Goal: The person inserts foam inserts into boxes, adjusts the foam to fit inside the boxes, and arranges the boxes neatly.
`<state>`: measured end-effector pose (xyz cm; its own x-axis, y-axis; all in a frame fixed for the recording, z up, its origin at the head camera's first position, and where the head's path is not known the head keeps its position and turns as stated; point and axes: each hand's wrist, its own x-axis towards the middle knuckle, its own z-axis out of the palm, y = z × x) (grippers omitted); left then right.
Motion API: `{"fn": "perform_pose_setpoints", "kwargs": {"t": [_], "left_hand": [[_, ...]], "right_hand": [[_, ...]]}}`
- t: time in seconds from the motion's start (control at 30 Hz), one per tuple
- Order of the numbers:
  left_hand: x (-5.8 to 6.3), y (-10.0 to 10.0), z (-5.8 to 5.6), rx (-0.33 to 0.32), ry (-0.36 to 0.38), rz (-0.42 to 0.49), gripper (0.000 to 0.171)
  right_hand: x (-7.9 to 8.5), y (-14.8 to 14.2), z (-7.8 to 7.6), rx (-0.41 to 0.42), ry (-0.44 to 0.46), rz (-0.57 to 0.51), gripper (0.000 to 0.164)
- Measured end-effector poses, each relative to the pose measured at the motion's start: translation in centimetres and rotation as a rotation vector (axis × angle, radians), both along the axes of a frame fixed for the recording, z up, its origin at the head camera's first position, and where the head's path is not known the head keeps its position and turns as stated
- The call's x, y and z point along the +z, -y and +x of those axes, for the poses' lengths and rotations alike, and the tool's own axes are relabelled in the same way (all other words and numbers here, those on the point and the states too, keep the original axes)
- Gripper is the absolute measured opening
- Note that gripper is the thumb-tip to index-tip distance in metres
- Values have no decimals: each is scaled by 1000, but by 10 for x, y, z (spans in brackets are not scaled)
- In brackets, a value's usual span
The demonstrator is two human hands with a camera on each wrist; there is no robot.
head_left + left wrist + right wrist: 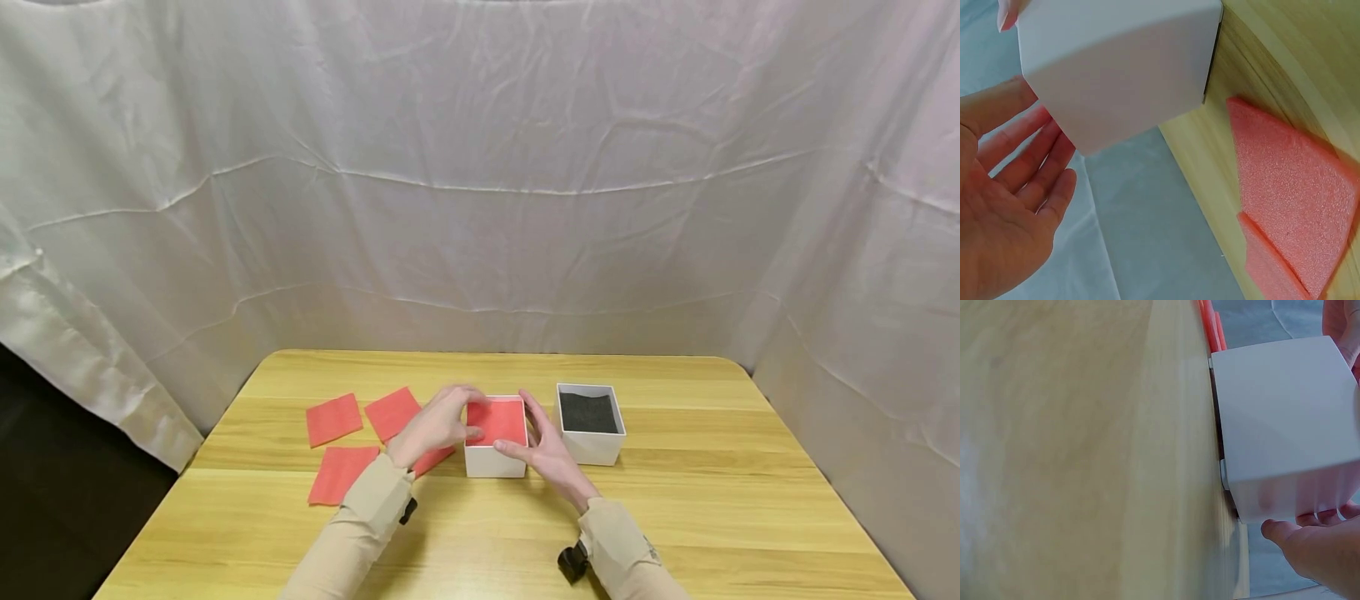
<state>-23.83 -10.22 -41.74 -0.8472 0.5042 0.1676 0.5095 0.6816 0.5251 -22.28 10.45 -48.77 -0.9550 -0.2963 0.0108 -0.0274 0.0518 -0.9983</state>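
Observation:
A white open-topped box (495, 463) stands at the middle of the table, with a red foam sheet (501, 422) lying in its top. From the left, my left hand (441, 423) reaches over the rim, its thumb and fingertips on or just above the sheet. Its fingers look fairly straight in the left wrist view, partly hidden behind the box (1125, 81). My right hand (551, 454) holds the box's right side, thumb by the front corner and index finger at the back. The right wrist view shows several right-hand fingers (1329, 517) along that side.
A second white box (592, 450) with a dark grey foam piece (587, 412) inside stands to the right. Several red foam sheets (333, 419) lie on the left of the wooden table (712, 500). Pale curtains (480, 233) hang behind and at the sides.

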Motion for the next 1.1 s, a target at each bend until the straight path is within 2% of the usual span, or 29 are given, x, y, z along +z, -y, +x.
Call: {"fn": "perform_pose_setpoints", "kwargs": {"t": [0.17, 0.37, 0.53, 0.67, 0.87, 0.97, 1.1], "left_hand": [[1, -1, -1, 13, 67, -28, 46], [0, -3, -2, 2, 51, -74, 46], [-1, -5, -4, -25, 79, -55, 46], [-1, -9, -6, -67, 95, -51, 48], [-5, -14, -11, -122, 58, -79, 47], [-6, -16, -12, -124, 52, -89, 46], [-6, -18, -13, -107, 94, -73, 48]], "right_hand": [[0, 0, 0, 0, 1, -2, 102], [0, 0, 0, -1, 4, 3, 101], [-1, 0, 0, 2, 6, -8, 101], [-1, 0, 0, 5, 5, -23, 101], [0, 0, 0, 11, 10, -31, 102], [0, 0, 0, 13, 12, -36, 102], [0, -1, 0, 17, 13, -41, 102]]}}
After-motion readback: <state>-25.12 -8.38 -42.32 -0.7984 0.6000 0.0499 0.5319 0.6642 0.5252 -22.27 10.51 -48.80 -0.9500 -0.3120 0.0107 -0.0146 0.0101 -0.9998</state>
